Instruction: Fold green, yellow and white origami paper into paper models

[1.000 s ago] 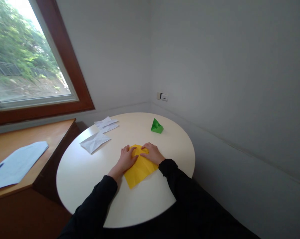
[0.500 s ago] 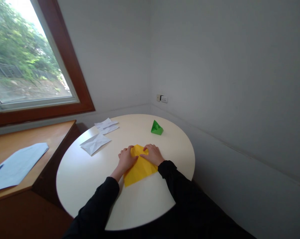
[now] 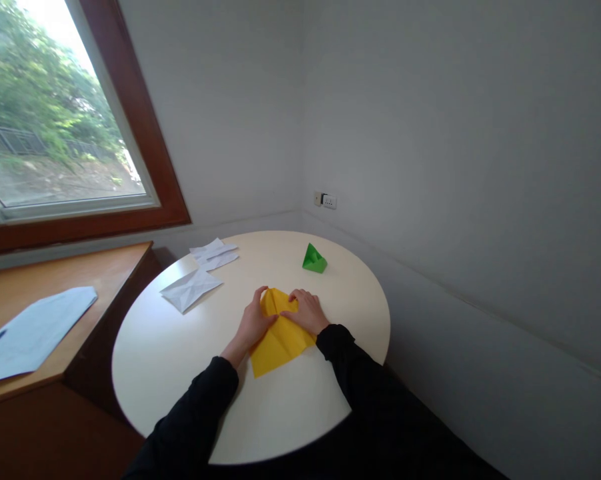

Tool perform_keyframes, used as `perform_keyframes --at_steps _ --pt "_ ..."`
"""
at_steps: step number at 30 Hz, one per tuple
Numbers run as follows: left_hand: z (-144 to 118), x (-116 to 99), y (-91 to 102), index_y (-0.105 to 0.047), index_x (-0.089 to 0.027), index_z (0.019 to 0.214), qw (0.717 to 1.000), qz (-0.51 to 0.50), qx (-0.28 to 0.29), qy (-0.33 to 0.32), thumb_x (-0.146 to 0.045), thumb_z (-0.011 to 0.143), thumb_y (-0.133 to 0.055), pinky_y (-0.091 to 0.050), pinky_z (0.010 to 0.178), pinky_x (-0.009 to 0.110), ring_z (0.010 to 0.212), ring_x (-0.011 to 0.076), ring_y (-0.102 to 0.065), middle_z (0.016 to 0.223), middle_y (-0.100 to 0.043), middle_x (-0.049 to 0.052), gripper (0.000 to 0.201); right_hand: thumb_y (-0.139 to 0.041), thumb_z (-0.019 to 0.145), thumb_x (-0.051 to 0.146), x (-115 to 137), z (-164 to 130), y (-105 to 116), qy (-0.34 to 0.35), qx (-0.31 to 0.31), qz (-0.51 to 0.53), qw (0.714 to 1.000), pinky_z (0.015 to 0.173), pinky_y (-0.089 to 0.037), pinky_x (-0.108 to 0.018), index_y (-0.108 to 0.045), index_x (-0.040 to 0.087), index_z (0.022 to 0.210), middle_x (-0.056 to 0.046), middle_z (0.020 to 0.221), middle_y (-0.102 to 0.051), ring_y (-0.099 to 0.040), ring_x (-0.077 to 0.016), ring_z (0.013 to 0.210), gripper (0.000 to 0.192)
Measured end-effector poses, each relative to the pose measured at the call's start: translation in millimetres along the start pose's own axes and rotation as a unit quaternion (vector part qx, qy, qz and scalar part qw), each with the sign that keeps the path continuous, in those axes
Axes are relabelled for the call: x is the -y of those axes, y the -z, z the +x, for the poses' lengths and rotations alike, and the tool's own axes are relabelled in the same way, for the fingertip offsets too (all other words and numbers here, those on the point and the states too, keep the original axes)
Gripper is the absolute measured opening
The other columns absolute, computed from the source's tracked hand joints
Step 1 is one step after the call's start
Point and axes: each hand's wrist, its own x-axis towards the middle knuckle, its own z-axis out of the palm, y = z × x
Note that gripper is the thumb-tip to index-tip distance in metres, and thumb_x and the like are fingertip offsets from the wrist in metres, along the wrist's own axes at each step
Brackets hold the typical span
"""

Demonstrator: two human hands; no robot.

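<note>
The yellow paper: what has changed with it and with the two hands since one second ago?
The left hand has lifted the far-left corner of the yellow paper and now pinches it, where before it lay flat on the sheet. The right hand still presses the paper's far right part. The paper stays in the same place on the round table; the green folded piece and the white papers have not moved.
</note>
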Motion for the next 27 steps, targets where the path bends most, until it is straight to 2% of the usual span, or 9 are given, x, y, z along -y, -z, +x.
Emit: perform_keyframes --at_steps 5,11,17,19,22,24,27 --pt "-1.7 -5.2 2.2 -0.027 -0.024 0.135 1.000 -0.030 -0.004 0.009 -0.015 0.066 -0.064 -0.048 0.076 0.034 0.084 0.0210 -0.063 0.094 -0.063 0.006 0.079 -0.067 0.069 0.031 1.3 -0.5 0.4 0.037 -0.026 0.011 0.999 0.082 -0.035 -0.033 -0.048 0.021 0.109 -0.005 0.105 -0.059 -0.054 -0.0204 0.098 0.045" --pt "-1.8 -5.7 5.2 -0.018 -0.026 0.140 0.991 -0.123 -0.024 0.042 -0.016 0.063 -0.070 -0.051 0.069 0.033 0.074 0.0188 -0.063 0.080 -0.060 0.001 0.093 -0.063 0.074 0.027 10.4 0.5 11.3 0.086 0.001 -0.030 0.996 0.086 -0.035 -0.034 -0.030 0.022 0.134 -0.009 0.116 -0.055 -0.051 -0.0214 0.106 0.069" --pt "-0.1 -1.8 5.5 -0.008 -0.027 0.141 0.950 -0.294 -0.015 0.105 -0.017 0.059 -0.076 -0.054 0.064 0.037 0.069 0.0209 -0.067 0.084 -0.064 0.005 0.107 -0.068 0.071 0.030 20.2 15.0 26.5 0.103 0.039 -0.066 0.992 0.083 -0.038 -0.033 -0.016 0.023 0.142 -0.011 0.115 -0.056 -0.054 -0.0235 0.104 0.088" --pt "-0.3 -1.1 6.1 -0.021 -0.022 0.138 0.936 -0.331 -0.016 0.117 -0.018 0.057 -0.078 -0.055 0.067 0.038 0.073 0.0221 -0.067 0.090 -0.066 0.009 0.099 -0.071 0.068 0.032 24.1 21.7 31.6 0.104 0.061 -0.078 0.990 0.082 -0.039 -0.034 -0.013 0.023 0.143 -0.012 0.115 -0.058 -0.056 -0.0258 0.104 0.095" --pt "-1.5 -2.1 7.9 -0.053 -0.013 0.110 0.927 -0.359 0.020 0.112 -0.024 0.059 -0.077 -0.055 0.069 0.037 0.077 0.0241 -0.067 0.094 -0.067 0.013 0.058 -0.076 0.063 0.032 30.2 30.7 39.1 0.086 0.114 -0.097 0.985 0.078 -0.039 -0.033 -0.015 0.020 0.143 -0.014 0.110 -0.063 -0.061 -0.0286 0.098 0.101" --pt "-2.3 -4.4 9.2 -0.059 -0.011 0.093 0.917 -0.380 0.042 0.112 -0.025 0.062 -0.075 -0.054 0.070 0.036 0.076 0.0242 -0.067 0.092 -0.068 0.013 0.037 -0.076 0.062 0.031 33.9 35.0 43.2 0.084 0.135 -0.111 0.981 0.075 -0.039 -0.033 -0.018 0.018 0.142 -0.014 0.105 -0.067 -0.063 -0.0292 0.094 0.100" --pt "-3.4 -10.4 11.0 -0.059 -0.011 0.089 0.889 -0.437 0.040 0.132 -0.022 0.066 -0.071 -0.054 0.073 0.037 0.076 0.0235 -0.068 0.090 -0.069 0.013 0.028 -0.070 0.069 0.027 39.7 38.1 46.4 0.126 0.114 -0.152 0.974 0.076 -0.037 -0.033 -0.019 0.019 0.141 -0.012 0.100 -0.069 -0.063 -0.0282 0.093 0.089"
